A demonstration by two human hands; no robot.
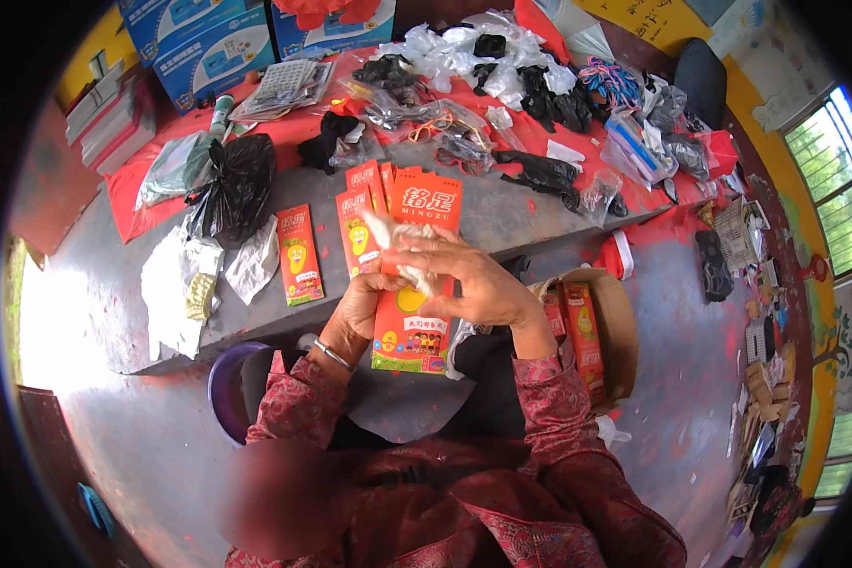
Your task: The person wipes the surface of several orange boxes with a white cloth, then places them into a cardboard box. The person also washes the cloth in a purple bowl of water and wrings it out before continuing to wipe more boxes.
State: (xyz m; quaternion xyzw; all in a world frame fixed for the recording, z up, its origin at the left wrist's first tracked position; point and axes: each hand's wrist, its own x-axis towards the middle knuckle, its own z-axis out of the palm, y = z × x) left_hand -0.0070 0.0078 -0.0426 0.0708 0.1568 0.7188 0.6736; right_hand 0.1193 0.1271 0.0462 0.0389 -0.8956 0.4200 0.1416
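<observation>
Upright in front of me, leaning at the table's near edge, is a large flat red packet [412, 331] printed with yellow cartoon figures and a green lower band. My left hand [358, 308], a silver bangle at its wrist, grips the packet's left edge with fingers closed. Across its front lies my right hand [478, 284], fingers curled over a crumpled whitish cloth [381, 230] pressed against the printed face. Part of the cloth is hidden under the fingers. Several similar red packets [358, 232] lie behind it on the grey table [341, 180].
One more red packet [300, 256] lies to the left, near white scraps [175, 284] and a knotted black bag [239, 189]. At right a cardboard box [620, 331] holds red packets. A purple basin [229, 393] stands low left. Clear and black plastic bags [483, 57] cover the far table.
</observation>
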